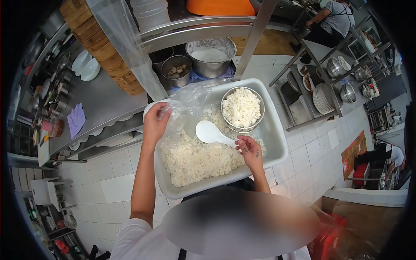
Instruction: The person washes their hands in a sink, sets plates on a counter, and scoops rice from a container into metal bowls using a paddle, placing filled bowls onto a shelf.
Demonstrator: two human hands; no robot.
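A large white tub point(279, 147) holds loose cooked rice point(195, 160) spread over its near and left part. In its far right corner stands a round metal bowl point(223, 119), heaped with rice. My right hand point(250, 149) grips the handle of a white rice paddle point(211, 132), whose broad head rests over the rice in the tub's middle. At the tub's far left side, my left hand point(157, 119) pinches a clear plastic bag point(182, 106). The crumpled bag hangs over the rim and part of the rice.
Beyond the tub, a metal rack holds a large steel pot point(211, 56) and a smaller pot point(177, 71). Stacked bamboo steamers point(108, 54) stand on the left counter point(108, 102) with a purple cloth point(76, 118). A shelf with plates point(323, 99) is at right; two other people are farther off.
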